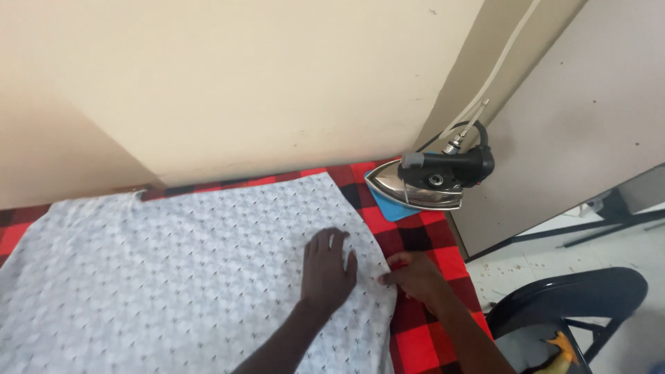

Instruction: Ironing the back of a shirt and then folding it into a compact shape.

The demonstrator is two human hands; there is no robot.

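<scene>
Closest in, the right hand point(413, 275) sits at the right edge of the pale grey patterned cotton cloth point(173, 263), fingertips pressed together and pinching that edge where it runs over the red-and-black checked cover of the ironing surface point(429, 332). Just beside it, the left hand point(327, 271) lies palm down on the cloth, fingers spread and flat, a little inside the same edge. The two hands are near each other but not touching.

The cloth takes up most of the surface, running from the left side of the view across to that right edge, where a strip of checked cover stays bare between the cloth and the right edge of the board. Along the far edge, a narrow band of checks shows between the cloth and the cream-painted wall point(228, 83).

Further off, at the far right corner, a chrome-soled steam iron with a black handle point(429, 181) rests on a small blue mat point(389, 208), well apart from both hands, its pale cord point(495, 69) rising along the wall. Open checked cover lies between the hands and the iron.

Off the board to the right, a dark plastic chair point(571, 294) stands on the pale floor point(623, 249).
</scene>
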